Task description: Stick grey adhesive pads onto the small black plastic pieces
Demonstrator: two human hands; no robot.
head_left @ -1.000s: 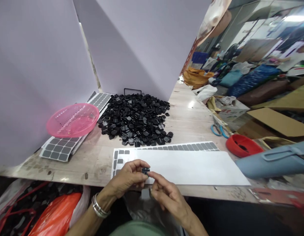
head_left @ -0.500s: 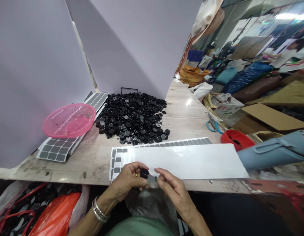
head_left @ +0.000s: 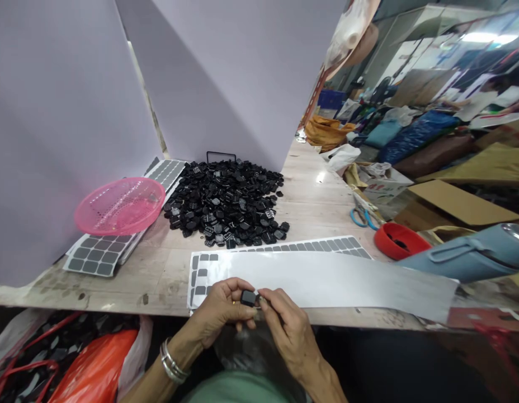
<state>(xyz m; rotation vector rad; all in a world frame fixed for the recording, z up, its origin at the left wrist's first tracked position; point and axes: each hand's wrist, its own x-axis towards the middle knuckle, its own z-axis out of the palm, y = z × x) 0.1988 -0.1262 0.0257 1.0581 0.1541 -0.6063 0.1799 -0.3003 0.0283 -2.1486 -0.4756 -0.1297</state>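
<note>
- The small black piece (head_left: 248, 298) is up in the air above the near edge of the desk (head_left: 159, 268), between the two hands, its flat dark-gray face showing.
- The left hand (head_left: 221, 305) grips that piece between thumb and fingers, at its left side.
- The right hand (head_left: 287, 322) has its thumb and forefinger drawn together just beside the piece's right edge; whether they pinch something small or only press on that edge, I cannot tell.
- The step in hand looks like fitting or smoothing a gray patch onto the piece's face, judging by the matching patches on the desk.
- The next move would seem to call for a steady left grip and light finger pressure from the right along the edges, so the patch sits square.
- Just beyond the hands lies a long white sheet (head_left: 318, 280), over a sheet of gray patches (head_left: 326, 245) that shows along its far side and at its left end.
- Farther off, a heap of black pieces (head_left: 226, 201) sits on the desk.
- To the left, a pink basket (head_left: 121, 207) rests on more patch sheets (head_left: 94, 254).
- To the right are a red bowl (head_left: 383, 242), a blue bottle (head_left: 465, 254) and, farther, blue-handled scissors (head_left: 362, 215).
</note>
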